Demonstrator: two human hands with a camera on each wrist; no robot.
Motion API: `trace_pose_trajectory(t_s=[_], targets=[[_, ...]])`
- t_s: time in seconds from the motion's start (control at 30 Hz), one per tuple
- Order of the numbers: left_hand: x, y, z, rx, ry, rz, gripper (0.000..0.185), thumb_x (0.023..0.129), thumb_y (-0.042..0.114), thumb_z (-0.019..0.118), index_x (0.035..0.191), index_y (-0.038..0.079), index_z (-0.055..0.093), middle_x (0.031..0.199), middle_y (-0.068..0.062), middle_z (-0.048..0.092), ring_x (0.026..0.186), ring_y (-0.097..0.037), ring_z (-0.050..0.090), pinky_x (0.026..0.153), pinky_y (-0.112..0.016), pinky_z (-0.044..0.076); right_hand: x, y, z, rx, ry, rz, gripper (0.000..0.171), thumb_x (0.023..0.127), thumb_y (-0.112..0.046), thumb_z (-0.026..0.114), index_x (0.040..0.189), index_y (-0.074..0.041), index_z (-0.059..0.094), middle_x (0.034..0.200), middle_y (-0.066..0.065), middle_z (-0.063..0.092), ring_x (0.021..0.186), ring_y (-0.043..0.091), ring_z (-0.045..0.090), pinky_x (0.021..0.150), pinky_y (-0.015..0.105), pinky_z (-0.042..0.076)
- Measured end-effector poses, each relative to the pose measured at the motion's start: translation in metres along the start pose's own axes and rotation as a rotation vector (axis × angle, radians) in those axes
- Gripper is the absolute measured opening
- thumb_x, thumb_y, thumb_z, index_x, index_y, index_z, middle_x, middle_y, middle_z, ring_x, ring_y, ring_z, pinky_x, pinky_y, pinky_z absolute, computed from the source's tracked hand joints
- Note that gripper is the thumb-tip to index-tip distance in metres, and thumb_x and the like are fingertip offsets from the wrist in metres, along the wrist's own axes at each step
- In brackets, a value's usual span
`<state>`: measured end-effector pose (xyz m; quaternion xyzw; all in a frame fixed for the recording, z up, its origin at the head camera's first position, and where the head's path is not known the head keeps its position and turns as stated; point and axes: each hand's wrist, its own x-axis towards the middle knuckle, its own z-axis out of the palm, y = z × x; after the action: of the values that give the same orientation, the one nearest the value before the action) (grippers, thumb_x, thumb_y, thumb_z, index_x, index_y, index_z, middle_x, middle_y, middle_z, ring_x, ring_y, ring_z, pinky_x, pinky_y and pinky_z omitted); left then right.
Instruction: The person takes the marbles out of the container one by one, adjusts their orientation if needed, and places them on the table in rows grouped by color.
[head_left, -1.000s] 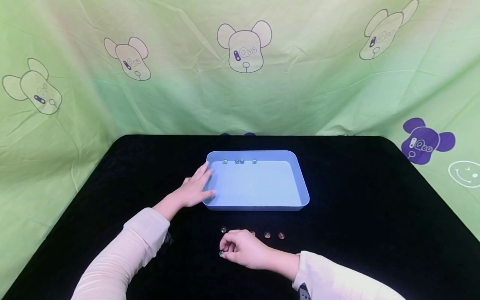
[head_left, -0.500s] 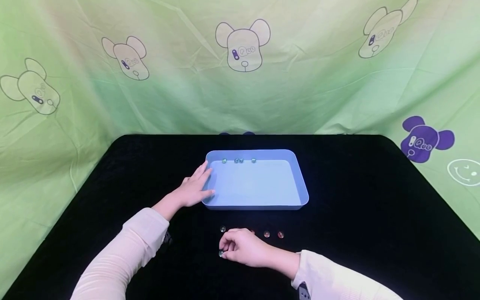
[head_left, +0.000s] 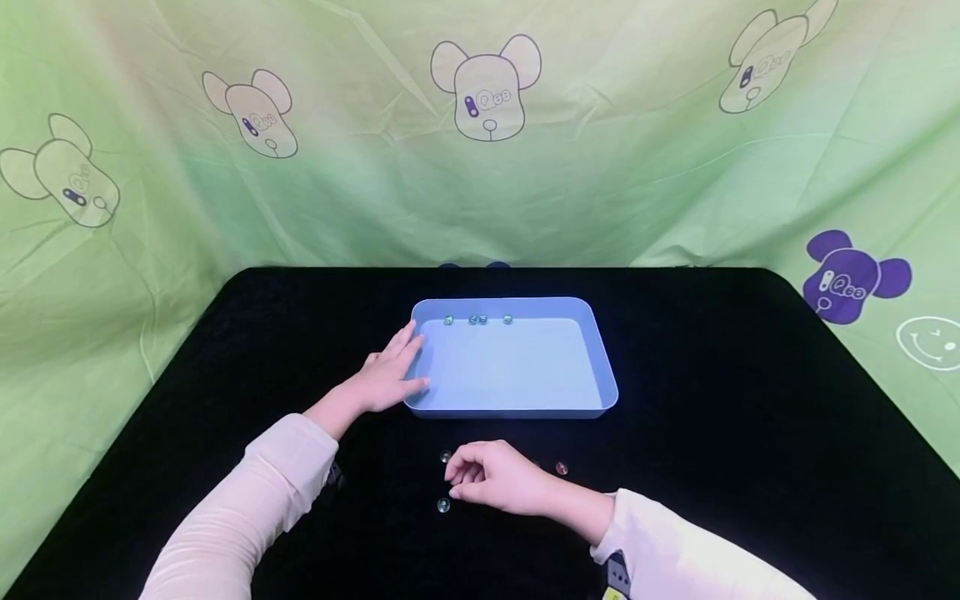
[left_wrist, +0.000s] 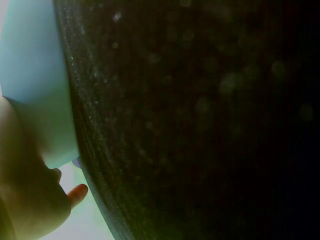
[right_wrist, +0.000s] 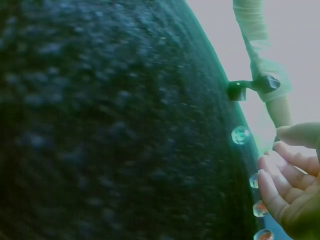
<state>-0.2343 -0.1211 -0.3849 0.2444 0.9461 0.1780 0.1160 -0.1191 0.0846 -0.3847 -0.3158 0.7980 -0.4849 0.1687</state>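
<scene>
My left hand (head_left: 382, 379) rests on the left rim of a blue tray (head_left: 525, 367), fingers extended and thumb over the edge. Several greenish glass marbles (head_left: 448, 320) lie along the tray's back wall. My right hand (head_left: 498, 475) hovers in front of the tray with loosely curled fingers. The right wrist view shows nothing between thumb and fingers. Just apart from its fingertips, a clear marble (head_left: 443, 505) sits on the black cloth. Another clear marble (head_left: 446, 457) lies behind it, and a reddish marble (head_left: 562, 468) is to the right. The hand hides other marbles in the head view.
A black cloth (head_left: 712, 400) covers the table. Green printed curtain (head_left: 360, 192) hangs behind and at both sides. In the right wrist view, several marbles, one of them reddish (right_wrist: 259, 208), line up beside the right hand.
My right hand has let go of the clear marble and risen a little away from it, toward the tray; that marble stays in place. The left hand keeps its place on the tray.
</scene>
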Motion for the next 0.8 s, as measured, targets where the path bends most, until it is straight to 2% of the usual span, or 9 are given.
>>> trace_pose_trajectory(t_s=[0.13, 0.37, 0.53, 0.63, 0.73, 0.8], targets=[[0.0, -0.001, 0.0, 0.0, 0.003, 0.002, 0.071, 0.085, 0.039, 0.047, 0.138, 0.004, 0.015, 0.144, -0.009, -0.006, 0.129, -0.024, -0.001, 0.092, -0.05, 0.019, 0.003, -0.004, -0.007, 0.033, 0.003, 0.002, 0.011, 0.075, -0.004, 0.063, 0.086, 0.0, 0.061, 0.08, 0.005, 0.061, 0.069, 0.003, 0.054, 0.065, 0.021, 0.045], [0.002, -0.002, 0.001, 0.009, 0.001, -0.002, 0.071, 0.085, 0.04, 0.047, 0.138, 0.005, 0.015, 0.144, -0.009, -0.005, 0.13, -0.023, -0.001, 0.092, -0.049, 0.019, 0.01, -0.01, -0.021, 0.043, 0.03, 0.013, 0.012, 0.077, -0.007, 0.062, 0.087, 0.0, 0.061, 0.078, 0.001, 0.061, 0.07, 0.007, 0.055, 0.065, 0.023, 0.045], [0.001, -0.002, 0.0, -0.006, 0.005, 0.006, 0.071, 0.085, 0.039, 0.047, 0.138, 0.004, 0.015, 0.144, -0.009, -0.005, 0.129, -0.023, -0.002, 0.092, -0.05, 0.018, 0.013, -0.015, -0.032, 0.057, 0.045, 0.043, 0.015, 0.079, -0.011, 0.061, 0.089, 0.001, 0.06, 0.075, 0.0, 0.059, 0.064, 0.013, 0.056, 0.053, 0.024, 0.044], [-0.001, -0.001, -0.001, -0.022, 0.016, 0.017, 0.071, 0.085, 0.04, 0.047, 0.137, 0.002, 0.017, 0.144, -0.008, -0.005, 0.129, -0.024, -0.001, 0.091, -0.051, 0.018, 0.017, -0.017, -0.04, 0.037, 0.065, 0.04, 0.017, 0.08, -0.013, 0.06, 0.09, 0.001, 0.06, 0.077, -0.001, 0.059, 0.067, 0.013, 0.056, 0.055, 0.024, 0.044], [-0.002, 0.0, -0.001, -0.038, 0.015, 0.02, 0.071, 0.085, 0.041, 0.046, 0.137, 0.002, 0.017, 0.144, -0.006, -0.006, 0.129, -0.023, -0.002, 0.091, -0.052, 0.017, 0.021, -0.02, -0.049, 0.007, 0.103, 0.019, 0.016, 0.08, -0.012, 0.059, 0.09, 0.001, 0.061, 0.079, 0.0, 0.059, 0.074, 0.011, 0.054, 0.067, 0.026, 0.043], [-0.002, 0.0, -0.001, -0.034, 0.006, 0.011, 0.071, 0.085, 0.041, 0.046, 0.137, 0.003, 0.017, 0.144, -0.006, -0.006, 0.13, -0.023, -0.002, 0.092, -0.051, 0.017, 0.023, -0.021, -0.055, 0.002, 0.131, 0.015, 0.015, 0.08, -0.011, 0.059, 0.09, 0.001, 0.061, 0.08, 0.001, 0.059, 0.075, 0.012, 0.054, 0.068, 0.026, 0.043]])
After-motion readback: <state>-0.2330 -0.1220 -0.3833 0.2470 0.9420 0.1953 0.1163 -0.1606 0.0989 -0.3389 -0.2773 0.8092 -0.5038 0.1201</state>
